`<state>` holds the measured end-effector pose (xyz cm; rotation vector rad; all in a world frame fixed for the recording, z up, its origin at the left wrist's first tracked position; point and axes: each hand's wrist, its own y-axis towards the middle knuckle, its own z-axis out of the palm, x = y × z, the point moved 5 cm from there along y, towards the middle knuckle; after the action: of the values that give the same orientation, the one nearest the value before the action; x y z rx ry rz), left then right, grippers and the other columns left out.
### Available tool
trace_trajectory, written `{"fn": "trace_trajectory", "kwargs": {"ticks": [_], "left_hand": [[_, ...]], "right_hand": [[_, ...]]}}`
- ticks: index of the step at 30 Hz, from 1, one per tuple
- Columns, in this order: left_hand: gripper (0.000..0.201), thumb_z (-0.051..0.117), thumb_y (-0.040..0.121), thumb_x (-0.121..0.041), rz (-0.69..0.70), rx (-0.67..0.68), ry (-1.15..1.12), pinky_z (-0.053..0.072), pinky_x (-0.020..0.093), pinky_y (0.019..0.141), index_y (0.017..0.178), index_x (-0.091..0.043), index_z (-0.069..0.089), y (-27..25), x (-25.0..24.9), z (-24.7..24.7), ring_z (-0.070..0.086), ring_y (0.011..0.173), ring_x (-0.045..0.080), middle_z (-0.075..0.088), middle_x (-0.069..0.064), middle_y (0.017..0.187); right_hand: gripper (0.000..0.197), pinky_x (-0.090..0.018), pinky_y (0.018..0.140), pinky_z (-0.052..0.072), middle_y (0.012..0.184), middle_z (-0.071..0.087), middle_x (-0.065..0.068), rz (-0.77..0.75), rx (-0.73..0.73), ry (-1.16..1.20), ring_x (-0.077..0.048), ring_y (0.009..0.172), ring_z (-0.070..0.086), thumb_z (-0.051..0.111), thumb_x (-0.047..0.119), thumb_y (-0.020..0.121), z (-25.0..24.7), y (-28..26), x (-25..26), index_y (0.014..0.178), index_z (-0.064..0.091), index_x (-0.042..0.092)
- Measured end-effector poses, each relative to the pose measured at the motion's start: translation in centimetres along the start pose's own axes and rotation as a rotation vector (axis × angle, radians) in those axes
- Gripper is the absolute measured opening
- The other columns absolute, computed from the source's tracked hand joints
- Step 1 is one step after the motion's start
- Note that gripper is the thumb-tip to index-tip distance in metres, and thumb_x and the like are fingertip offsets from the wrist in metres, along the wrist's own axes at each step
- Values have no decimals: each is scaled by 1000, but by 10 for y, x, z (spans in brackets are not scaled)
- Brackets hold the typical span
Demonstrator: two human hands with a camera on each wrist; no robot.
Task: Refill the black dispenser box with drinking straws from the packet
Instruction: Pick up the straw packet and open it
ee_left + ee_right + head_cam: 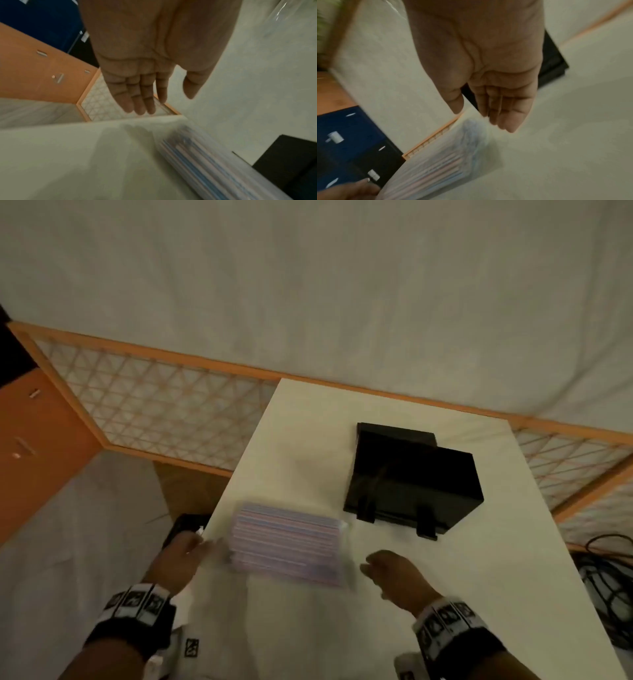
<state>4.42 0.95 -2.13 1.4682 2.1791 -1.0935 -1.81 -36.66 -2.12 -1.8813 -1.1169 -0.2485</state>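
Note:
A clear packet of pink and blue striped straws (pixel 287 544) lies flat on the white table (pixel 428 594), near its front left edge. The black dispenser box (pixel 414 479) stands behind it to the right, lid closed. My left hand (pixel 191 556) hovers just left of the packet with straight fingers (pixel 137 97), holding nothing. My right hand (pixel 383 568) hangs just right of the packet, fingers (pixel 501 108) relaxed and empty. The packet (pixel 205 162) shows blurred in the left wrist view and again, as the packet (pixel 436 169), in the right wrist view.
A wooden lattice rail (pixel 164 402) runs behind and left of the table. Black cables (pixel 606 583) lie off the table's right edge. An orange panel (pixel 34 446) stands at far left. White cloth covers the floor to the left.

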Motion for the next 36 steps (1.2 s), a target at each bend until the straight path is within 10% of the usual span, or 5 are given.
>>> {"fn": "trace_trajectory", "kwargs": {"ticks": [10, 15, 23, 32, 36], "left_hand": [[73, 78, 68, -46, -217, 430, -411, 46, 41, 83, 123, -16, 42, 18, -18, 63, 53, 106, 26, 50, 9, 129], [79, 84, 57, -33, -99, 347, -649, 52, 45, 85, 120, -5, 46, 12, -24, 46, 60, 101, 32, 57, 22, 122], [50, 45, 87, -59, -67, 380, -1034, 52, 47, 87, 114, -19, 56, 20, -53, 11, 64, 105, 35, 67, 18, 114], [14, 71, 79, -4, 357, 316, -286, 53, 39, 80, 80, -17, 65, 10, -105, -5, 63, 80, 22, 69, 12, 88], [17, 70, 78, 3, 581, 162, -333, 47, 13, 62, 73, -11, 63, -14, -145, -22, 58, 63, 1, 64, -5, 66]], "right_hand": [[41, -37, 77, 52, 106, 58, -11, 247, 189, 668, -26, 94, 57, 74, 35, 76, 46, 28, 41, 106, 56, 14], [82, -48, 90, 52, 112, 65, -13, -39, 133, 671, -30, 102, 63, 89, 19, 42, 33, 32, 43, 115, 53, 11], [59, -27, 85, 55, 110, 65, 4, -462, -22, 337, -11, 104, 62, 84, 9, 63, 3, 3, 54, 111, 52, 23], [48, -22, 68, 56, 101, 61, 1, -470, -120, 205, -10, 91, 63, 81, 6, 68, -20, -3, 51, 98, 47, 24], [57, -34, 96, 48, 121, 51, 6, -544, -191, 41, -16, 115, 52, 69, 9, 68, -46, -14, 56, 110, 44, 37]]}}
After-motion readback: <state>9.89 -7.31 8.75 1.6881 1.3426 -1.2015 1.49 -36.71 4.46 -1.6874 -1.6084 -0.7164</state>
